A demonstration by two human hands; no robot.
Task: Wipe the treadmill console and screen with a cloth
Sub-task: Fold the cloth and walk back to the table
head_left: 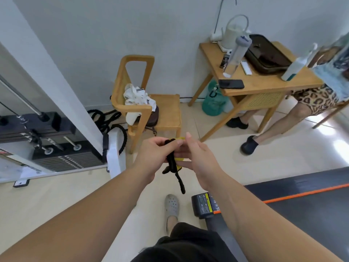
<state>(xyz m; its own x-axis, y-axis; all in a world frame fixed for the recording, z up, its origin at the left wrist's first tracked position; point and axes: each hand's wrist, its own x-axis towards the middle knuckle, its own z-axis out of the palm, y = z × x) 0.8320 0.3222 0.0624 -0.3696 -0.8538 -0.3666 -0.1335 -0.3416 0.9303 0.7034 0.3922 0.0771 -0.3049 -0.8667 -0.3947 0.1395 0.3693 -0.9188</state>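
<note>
Your left hand [156, 150] and right hand [196, 154] both pinch the cloth [174, 161]; it's light and floppy, so bunch it under your fingertips.

both hands [181, 154] pinch a black-and-yellow strap [174, 163] above the floor near a wooden chair [149, 103].

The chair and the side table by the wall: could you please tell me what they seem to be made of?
The chair looks like light wood with a smooth matte finish, with faint grain. The side table appears to be similar wood; its lower panel shows a woven, cane-like mesh.
</note>
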